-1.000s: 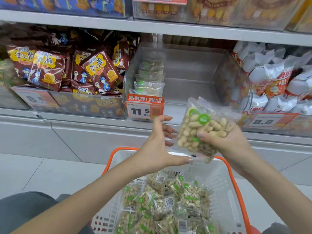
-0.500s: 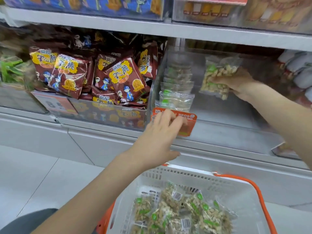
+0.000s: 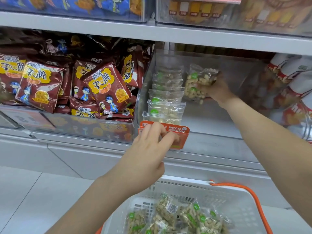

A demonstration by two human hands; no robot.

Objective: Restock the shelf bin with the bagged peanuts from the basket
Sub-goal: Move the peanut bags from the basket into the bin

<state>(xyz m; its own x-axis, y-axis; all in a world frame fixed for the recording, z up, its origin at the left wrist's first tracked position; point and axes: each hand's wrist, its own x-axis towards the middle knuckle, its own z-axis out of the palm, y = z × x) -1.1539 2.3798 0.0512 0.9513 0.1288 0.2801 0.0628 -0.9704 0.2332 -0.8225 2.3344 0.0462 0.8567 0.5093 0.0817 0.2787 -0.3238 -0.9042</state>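
Observation:
My right hand (image 3: pixel 217 88) reaches deep into the clear shelf bin (image 3: pixel 211 127) and grips a bag of peanuts (image 3: pixel 196 83) with green stickers, held upright beside a row of several peanut bags (image 3: pixel 166 105) standing along the bin's left wall. My left hand (image 3: pixel 150 149) rests with bent fingers on the orange price tag (image 3: pixel 183 132) at the bin's front edge and holds nothing. Below, the white basket (image 3: pixel 236 196) with an orange handle holds several more peanut bags (image 3: pixel 179 218).
A bin of dark red snack bags (image 3: pixel 70 85) sits left of the peanut bin. White and red packs (image 3: pixel 297 85) fill the bin on the right. The upper shelf (image 3: pixel 152 31) overhangs the bins. Grey floor tiles lie at lower left.
My right hand has carried the peanut bag from above the basket into the bin and lowered it toward the standing row. My left hand moved up onto the price tag.

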